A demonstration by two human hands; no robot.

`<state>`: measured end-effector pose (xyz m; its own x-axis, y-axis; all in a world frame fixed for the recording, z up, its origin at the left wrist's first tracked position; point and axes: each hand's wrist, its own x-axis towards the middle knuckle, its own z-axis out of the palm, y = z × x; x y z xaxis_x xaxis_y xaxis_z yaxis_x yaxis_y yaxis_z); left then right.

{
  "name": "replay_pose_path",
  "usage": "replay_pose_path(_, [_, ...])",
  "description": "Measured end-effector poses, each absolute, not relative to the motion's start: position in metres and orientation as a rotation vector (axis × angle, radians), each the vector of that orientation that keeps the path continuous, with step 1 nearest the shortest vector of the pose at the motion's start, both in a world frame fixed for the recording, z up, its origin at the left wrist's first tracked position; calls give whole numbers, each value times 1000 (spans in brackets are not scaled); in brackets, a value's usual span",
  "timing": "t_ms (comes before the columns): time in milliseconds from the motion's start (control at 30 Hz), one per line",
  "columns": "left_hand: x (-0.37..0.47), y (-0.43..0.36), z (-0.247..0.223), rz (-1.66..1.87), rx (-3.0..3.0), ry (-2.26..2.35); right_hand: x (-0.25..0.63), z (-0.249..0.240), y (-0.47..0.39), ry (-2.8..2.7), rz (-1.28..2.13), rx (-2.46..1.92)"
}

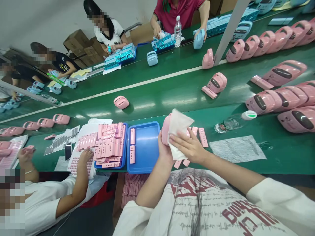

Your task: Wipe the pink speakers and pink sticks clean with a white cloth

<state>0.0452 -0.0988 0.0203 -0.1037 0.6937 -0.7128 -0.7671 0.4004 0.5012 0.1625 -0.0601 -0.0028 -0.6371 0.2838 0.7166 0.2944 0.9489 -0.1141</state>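
Observation:
Near the front edge of the green table, my left hand [165,149] holds a pink rounded case [166,128] from its left side and below. A white cloth [179,126] lies over the right part of the case. My right hand [185,144] presses the cloth against it, fingers extended and close together. Several small pink boxes [203,137] lie just beyond and under my right hand, partly hidden by it. Left of my hands is a blue tray [145,147] with two pink boxes [132,154] along its left side.
A second blue tray piled with pink boxes [108,147] stands farther left, beside a co-worker's hand [86,157]. To my right are a clear bottle [230,123], a crumpled sheet [237,149] and rows of pink cases [290,98]. Co-workers sit across the green conveyor [152,98].

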Motion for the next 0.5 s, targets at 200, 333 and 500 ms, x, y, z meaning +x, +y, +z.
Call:
replay_pose_path(200, [38,-87,-9,1298,-266,791,173,-23,-21,-2130,588,-908])
replay_pose_path(333, [15,-84,-36,1297,-184,1096,220,-55,4,-2084,852,-1630])
replay_pose_path(500, [-28,-36,-50,1345,195,1352,265,-110,-20,-2078,899,-2157])
